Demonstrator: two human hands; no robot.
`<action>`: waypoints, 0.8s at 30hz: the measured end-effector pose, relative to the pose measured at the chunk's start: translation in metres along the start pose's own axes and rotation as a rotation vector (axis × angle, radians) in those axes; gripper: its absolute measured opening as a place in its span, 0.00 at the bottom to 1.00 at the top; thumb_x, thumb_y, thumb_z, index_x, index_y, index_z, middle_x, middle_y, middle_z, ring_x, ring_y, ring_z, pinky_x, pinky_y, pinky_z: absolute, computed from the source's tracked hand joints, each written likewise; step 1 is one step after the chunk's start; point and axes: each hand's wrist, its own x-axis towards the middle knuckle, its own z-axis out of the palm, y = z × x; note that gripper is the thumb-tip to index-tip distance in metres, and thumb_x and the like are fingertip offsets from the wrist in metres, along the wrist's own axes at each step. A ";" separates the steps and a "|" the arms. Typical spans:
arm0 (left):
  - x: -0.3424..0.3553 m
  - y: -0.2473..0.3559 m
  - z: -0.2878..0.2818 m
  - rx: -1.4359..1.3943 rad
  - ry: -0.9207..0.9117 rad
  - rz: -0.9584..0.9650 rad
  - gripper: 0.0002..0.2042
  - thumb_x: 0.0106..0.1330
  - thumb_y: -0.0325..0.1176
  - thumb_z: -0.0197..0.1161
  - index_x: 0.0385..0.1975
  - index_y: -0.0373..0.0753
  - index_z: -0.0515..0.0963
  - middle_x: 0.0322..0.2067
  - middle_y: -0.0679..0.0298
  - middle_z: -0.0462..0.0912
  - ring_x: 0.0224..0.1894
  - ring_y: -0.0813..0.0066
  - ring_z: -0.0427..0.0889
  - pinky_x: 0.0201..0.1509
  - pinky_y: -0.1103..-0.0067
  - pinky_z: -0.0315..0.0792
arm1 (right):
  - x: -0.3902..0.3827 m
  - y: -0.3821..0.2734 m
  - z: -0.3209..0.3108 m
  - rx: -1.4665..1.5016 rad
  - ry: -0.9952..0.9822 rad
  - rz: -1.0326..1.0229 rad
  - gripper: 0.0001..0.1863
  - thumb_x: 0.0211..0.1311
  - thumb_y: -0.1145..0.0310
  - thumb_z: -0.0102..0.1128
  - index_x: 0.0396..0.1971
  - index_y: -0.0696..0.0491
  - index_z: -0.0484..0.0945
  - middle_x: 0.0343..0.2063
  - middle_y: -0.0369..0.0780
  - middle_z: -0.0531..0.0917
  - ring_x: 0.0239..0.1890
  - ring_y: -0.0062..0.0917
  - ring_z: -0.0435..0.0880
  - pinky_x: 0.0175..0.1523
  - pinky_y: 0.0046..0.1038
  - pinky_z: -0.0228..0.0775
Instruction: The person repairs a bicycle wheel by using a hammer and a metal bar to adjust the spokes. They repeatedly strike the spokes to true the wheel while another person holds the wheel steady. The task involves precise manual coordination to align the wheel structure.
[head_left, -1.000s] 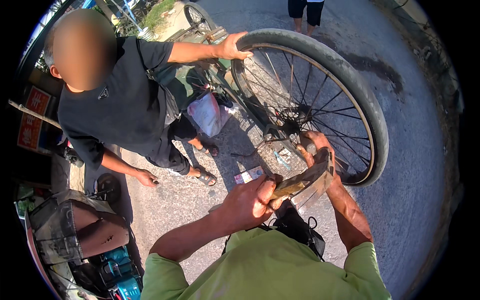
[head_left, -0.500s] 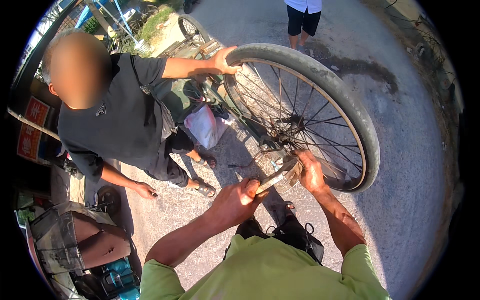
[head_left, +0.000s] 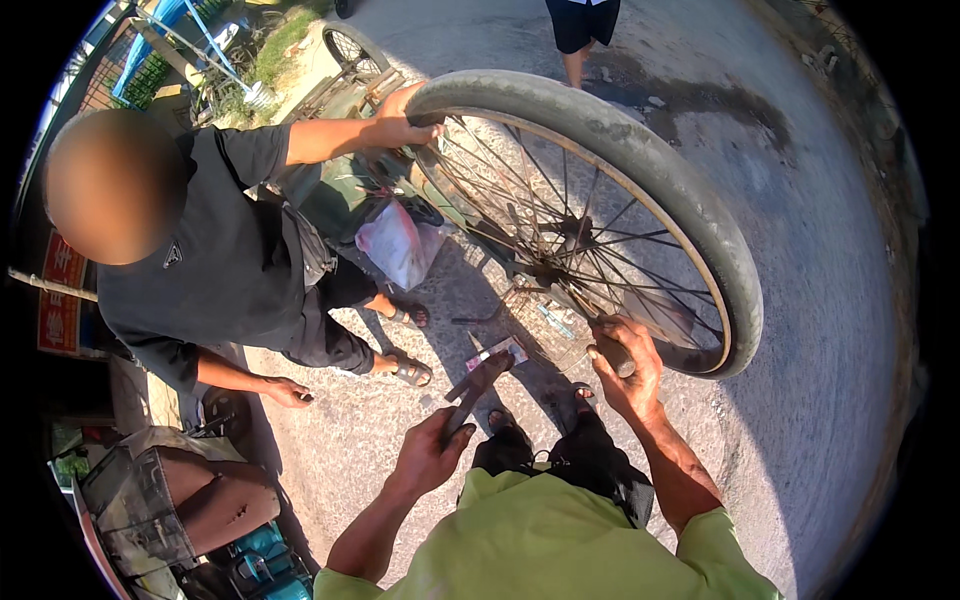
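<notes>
My left hand (head_left: 430, 450) is closed around the handle of a dark, hammer-like tool (head_left: 480, 375), held low over the ground. My right hand (head_left: 632, 375) is wrapped around the dark rounded end of a bar (head_left: 612, 352) just below the wheel hub; its far part is partly hidden. Above both hands a large spoked wheel (head_left: 715, 260) with a worn grey tyre stands tilted up. Another person's hand (head_left: 400, 122) grips the tyre at its upper left; that person's other hand (head_left: 288, 392) hangs low.
A small pinkish-white packet (head_left: 508, 350) lies on the ground beyond my left hand. The rest of the cart (head_left: 345, 95) extends behind the wheel, with a plastic bag (head_left: 402, 245) beside it. A covered vehicle seat (head_left: 225, 495) is lower left. Someone stands farther off (head_left: 580, 30).
My left hand has drawn down and left, away from the hub, with the hammer-like tool. My right hand has shifted slightly lower. The wheel appears tilted a little differently.
</notes>
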 end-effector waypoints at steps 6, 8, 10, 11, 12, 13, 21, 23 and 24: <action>-0.019 -0.030 0.016 -0.057 0.043 -0.136 0.12 0.68 0.35 0.64 0.42 0.33 0.77 0.19 0.61 0.75 0.22 0.79 0.69 0.28 0.76 0.68 | 0.009 0.001 0.006 0.036 0.037 -0.043 0.26 0.46 0.84 0.73 0.48 0.55 0.78 0.48 0.46 0.81 0.49 0.37 0.83 0.52 0.32 0.77; -0.024 -0.045 0.021 -0.082 0.046 -0.154 0.11 0.68 0.35 0.64 0.42 0.33 0.77 0.19 0.63 0.75 0.23 0.81 0.68 0.28 0.77 0.67 | 0.008 0.003 0.011 0.073 0.069 -0.013 0.25 0.47 0.83 0.73 0.48 0.55 0.78 0.48 0.46 0.81 0.50 0.37 0.83 0.53 0.33 0.77; -0.026 -0.049 0.022 -0.117 0.052 -0.168 0.11 0.68 0.34 0.64 0.42 0.33 0.78 0.19 0.64 0.75 0.23 0.82 0.68 0.28 0.77 0.67 | 0.007 0.010 0.019 0.090 0.110 -0.005 0.24 0.47 0.83 0.73 0.47 0.55 0.78 0.48 0.46 0.81 0.50 0.36 0.83 0.53 0.33 0.76; -0.026 -0.048 0.024 -0.139 0.057 -0.172 0.11 0.68 0.34 0.64 0.42 0.33 0.78 0.20 0.65 0.75 0.24 0.82 0.67 0.28 0.78 0.67 | 0.006 0.012 0.021 0.065 0.116 0.022 0.23 0.49 0.82 0.73 0.47 0.54 0.78 0.49 0.46 0.81 0.50 0.36 0.83 0.54 0.33 0.76; -0.026 -0.046 0.024 -0.161 0.063 -0.175 0.11 0.68 0.34 0.65 0.42 0.33 0.78 0.20 0.66 0.75 0.24 0.83 0.67 0.28 0.78 0.67 | 0.004 0.016 0.024 0.095 0.142 0.030 0.23 0.49 0.81 0.73 0.47 0.54 0.78 0.49 0.46 0.81 0.51 0.36 0.83 0.54 0.33 0.76; -0.026 -0.044 0.024 -0.163 0.059 -0.172 0.11 0.68 0.34 0.65 0.42 0.33 0.78 0.20 0.66 0.75 0.24 0.83 0.67 0.28 0.78 0.67 | 0.003 0.020 0.027 0.124 0.167 0.038 0.23 0.50 0.81 0.73 0.48 0.54 0.78 0.49 0.46 0.81 0.51 0.36 0.83 0.55 0.33 0.75; -0.019 -0.011 0.024 -0.047 0.014 -0.137 0.12 0.67 0.33 0.66 0.44 0.33 0.78 0.21 0.65 0.76 0.25 0.82 0.69 0.30 0.78 0.68 | -0.005 0.031 0.028 0.188 0.186 0.160 0.20 0.54 0.75 0.73 0.48 0.57 0.79 0.47 0.47 0.83 0.52 0.36 0.82 0.56 0.33 0.74; -0.013 0.002 0.023 -0.034 -0.031 -0.084 0.13 0.66 0.31 0.66 0.45 0.31 0.77 0.25 0.66 0.77 0.27 0.82 0.69 0.31 0.79 0.68 | -0.005 0.032 0.029 0.201 0.192 0.169 0.20 0.54 0.75 0.73 0.48 0.57 0.79 0.46 0.46 0.83 0.51 0.35 0.83 0.55 0.33 0.74; -0.013 0.007 0.023 -0.021 -0.050 -0.058 0.13 0.66 0.31 0.66 0.45 0.30 0.76 0.27 0.67 0.77 0.28 0.82 0.69 0.32 0.79 0.68 | -0.006 0.032 0.028 0.215 0.198 0.173 0.20 0.54 0.75 0.73 0.48 0.58 0.79 0.46 0.46 0.83 0.50 0.35 0.83 0.54 0.32 0.75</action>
